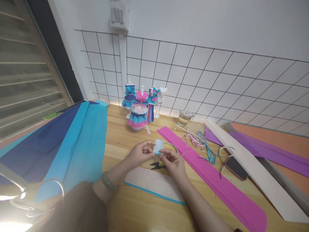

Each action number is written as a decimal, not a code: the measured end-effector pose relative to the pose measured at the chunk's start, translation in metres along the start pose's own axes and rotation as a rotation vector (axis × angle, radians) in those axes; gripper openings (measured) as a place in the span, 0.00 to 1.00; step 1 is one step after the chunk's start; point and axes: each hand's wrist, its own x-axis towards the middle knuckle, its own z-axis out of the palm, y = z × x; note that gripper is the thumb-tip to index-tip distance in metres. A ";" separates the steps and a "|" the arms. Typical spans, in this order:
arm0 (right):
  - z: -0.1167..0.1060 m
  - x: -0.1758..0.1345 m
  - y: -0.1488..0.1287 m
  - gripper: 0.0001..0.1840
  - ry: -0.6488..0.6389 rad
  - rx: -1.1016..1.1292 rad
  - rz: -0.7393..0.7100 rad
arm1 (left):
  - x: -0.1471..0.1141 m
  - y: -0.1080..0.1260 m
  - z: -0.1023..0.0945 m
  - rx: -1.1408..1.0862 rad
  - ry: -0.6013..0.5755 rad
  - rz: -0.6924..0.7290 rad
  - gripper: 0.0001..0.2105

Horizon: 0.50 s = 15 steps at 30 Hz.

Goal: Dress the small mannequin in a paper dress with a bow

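Between my two hands is a small, pale blue piece of paper or fabric [158,146], with a brighter blue lower edge. My left hand [144,151] pinches its left side between thumb and fingers. On its lower right corner, my right hand [173,160] closes thumb and fingertips. Black thread snips [156,165] lie on the table just below the hands. Under my right forearm rests a pale pink curved piece [149,180] with a blue edge, partly covered. A thin ring [174,146] shows behind my right hand.
Several small dress forms [138,111] in ruffled outfits stand at the back. A bright pink strip [217,180] crosses the right side, near scraps [209,149], a phone [235,167] and a glass jar [184,118]. Blue sheets [89,141] cover the left.
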 end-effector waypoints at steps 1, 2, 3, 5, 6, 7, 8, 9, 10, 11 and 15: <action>0.000 0.000 0.001 0.16 -0.014 0.002 -0.008 | 0.000 -0.001 0.000 -0.010 -0.018 0.012 0.22; 0.000 0.000 0.003 0.16 -0.030 0.006 -0.014 | 0.000 -0.002 -0.001 -0.030 -0.041 0.023 0.24; 0.000 0.000 0.004 0.16 -0.045 0.012 -0.020 | -0.001 -0.003 -0.001 -0.060 -0.070 0.027 0.26; 0.001 0.000 0.007 0.16 -0.068 0.026 -0.027 | -0.001 -0.005 -0.002 -0.121 -0.126 0.014 0.30; 0.001 0.000 0.008 0.17 -0.077 0.030 -0.027 | -0.001 -0.006 -0.002 -0.140 -0.142 0.006 0.31; 0.001 0.000 0.009 0.17 -0.082 0.030 -0.026 | -0.001 -0.006 -0.002 -0.148 -0.149 -0.002 0.31; 0.002 0.000 0.009 0.17 -0.085 0.028 -0.025 | -0.001 -0.007 -0.002 -0.148 -0.148 -0.007 0.31; 0.002 0.000 0.010 0.17 -0.087 0.024 -0.025 | -0.001 -0.007 -0.002 -0.142 -0.141 -0.009 0.31; 0.002 0.000 0.010 0.17 -0.089 0.020 -0.028 | -0.001 -0.007 -0.002 -0.133 -0.131 -0.008 0.30; 0.002 0.000 0.011 0.16 -0.088 0.016 -0.032 | -0.001 -0.008 -0.003 -0.125 -0.125 -0.008 0.30; 0.001 0.000 0.011 0.15 -0.093 -0.001 -0.050 | 0.000 -0.008 -0.002 -0.089 -0.096 -0.003 0.30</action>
